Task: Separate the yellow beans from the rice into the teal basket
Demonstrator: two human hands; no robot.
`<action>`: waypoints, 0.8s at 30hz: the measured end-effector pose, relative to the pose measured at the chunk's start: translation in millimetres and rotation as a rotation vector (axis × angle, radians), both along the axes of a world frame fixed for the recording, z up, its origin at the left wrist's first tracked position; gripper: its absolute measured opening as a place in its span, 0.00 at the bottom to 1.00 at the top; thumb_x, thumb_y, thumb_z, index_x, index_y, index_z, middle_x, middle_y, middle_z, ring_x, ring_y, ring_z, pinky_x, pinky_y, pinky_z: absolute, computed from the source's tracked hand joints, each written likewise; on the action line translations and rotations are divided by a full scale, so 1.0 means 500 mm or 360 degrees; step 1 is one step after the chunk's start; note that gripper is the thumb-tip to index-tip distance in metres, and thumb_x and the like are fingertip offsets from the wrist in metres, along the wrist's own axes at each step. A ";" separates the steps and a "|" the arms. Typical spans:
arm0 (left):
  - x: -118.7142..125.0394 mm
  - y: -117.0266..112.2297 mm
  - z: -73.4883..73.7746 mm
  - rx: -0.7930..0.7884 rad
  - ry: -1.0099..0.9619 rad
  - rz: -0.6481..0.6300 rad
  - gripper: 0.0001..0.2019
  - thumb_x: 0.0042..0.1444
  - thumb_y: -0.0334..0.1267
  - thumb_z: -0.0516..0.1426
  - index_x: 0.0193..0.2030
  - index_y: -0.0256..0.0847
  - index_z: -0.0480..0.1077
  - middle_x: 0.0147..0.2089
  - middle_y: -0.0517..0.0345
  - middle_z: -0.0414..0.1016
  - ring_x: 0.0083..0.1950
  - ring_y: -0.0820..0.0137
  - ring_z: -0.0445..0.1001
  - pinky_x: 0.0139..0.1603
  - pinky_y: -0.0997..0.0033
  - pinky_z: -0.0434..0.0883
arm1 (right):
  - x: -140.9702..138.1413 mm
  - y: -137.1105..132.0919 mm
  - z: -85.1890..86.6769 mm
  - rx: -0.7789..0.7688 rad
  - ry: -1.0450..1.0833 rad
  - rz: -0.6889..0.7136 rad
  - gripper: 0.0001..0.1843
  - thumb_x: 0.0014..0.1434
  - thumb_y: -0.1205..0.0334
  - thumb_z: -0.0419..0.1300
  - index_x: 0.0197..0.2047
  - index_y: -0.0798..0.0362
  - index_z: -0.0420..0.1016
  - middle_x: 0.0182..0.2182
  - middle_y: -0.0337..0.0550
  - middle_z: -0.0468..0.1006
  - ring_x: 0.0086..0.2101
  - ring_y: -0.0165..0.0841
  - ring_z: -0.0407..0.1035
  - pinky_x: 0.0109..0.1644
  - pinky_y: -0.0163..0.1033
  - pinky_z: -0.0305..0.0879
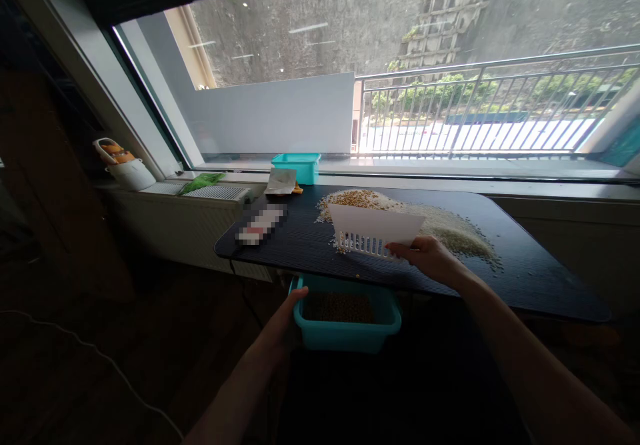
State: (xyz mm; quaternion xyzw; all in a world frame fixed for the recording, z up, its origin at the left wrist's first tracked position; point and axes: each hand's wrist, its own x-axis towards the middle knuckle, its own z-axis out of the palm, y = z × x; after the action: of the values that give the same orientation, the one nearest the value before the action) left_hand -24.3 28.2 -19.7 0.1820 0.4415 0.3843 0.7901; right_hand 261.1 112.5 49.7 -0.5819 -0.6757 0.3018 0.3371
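My left hand (295, 305) grips the left rim of a turquoise plastic tub (345, 335), held below the table's front edge, with small brown pellets or beans inside. In my right hand (425, 255) is a white slotted sheet (375, 228), pinched at its lower right corner and tilted over the table. Its slots run along the lower edge, facing the table's front. Right behind it lies a heap of yellow kernels and white grains (357, 198). A pile of pale grains (455, 228) spreads to the right of my hand. A few loose grains sit under the slots.
The dark table (530, 278) stands against a window sill. At its back left are a second turquoise tub (307, 168) and a paper packet (281, 181); a blurred flat item (261, 225) lies near the left edge. A white radiator (185, 225) and a cable (100, 355) are at left.
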 end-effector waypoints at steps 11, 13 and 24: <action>0.003 -0.007 0.012 0.0020 0.0107 -0.0017 0.31 0.49 0.53 0.54 0.57 0.37 0.62 0.50 0.47 0.71 0.48 0.59 0.70 0.40 0.67 0.67 | 0.000 -0.024 0.008 -0.0013 0.0119 0.0027 0.24 0.42 0.41 0.61 0.19 0.57 0.75 0.15 0.37 0.66 0.19 0.26 0.56 0.21 0.33 0.51; 0.004 -0.006 0.012 0.0039 0.0117 -0.0013 0.31 0.49 0.53 0.54 0.57 0.37 0.62 0.51 0.47 0.71 0.48 0.59 0.70 0.40 0.67 0.67 | -0.004 -0.035 0.016 -0.0026 0.0146 0.0053 0.24 0.40 0.41 0.62 0.19 0.57 0.75 0.15 0.37 0.66 0.18 0.25 0.55 0.20 0.33 0.50; 0.009 -0.007 0.018 0.0015 0.0056 0.0019 0.29 0.49 0.52 0.55 0.55 0.37 0.64 0.50 0.47 0.71 0.49 0.58 0.70 0.42 0.66 0.68 | 0.017 -0.069 -0.019 -0.0110 0.0279 0.0123 0.24 0.40 0.42 0.63 0.28 0.57 0.80 0.25 0.44 0.78 0.26 0.34 0.68 0.29 0.36 0.64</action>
State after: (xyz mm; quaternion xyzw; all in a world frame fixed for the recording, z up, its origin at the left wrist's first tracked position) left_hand -19.6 25.0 -10.9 0.1898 0.4546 0.3877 0.7791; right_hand 269.6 78.1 40.3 -0.5382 -0.6547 0.3874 0.3628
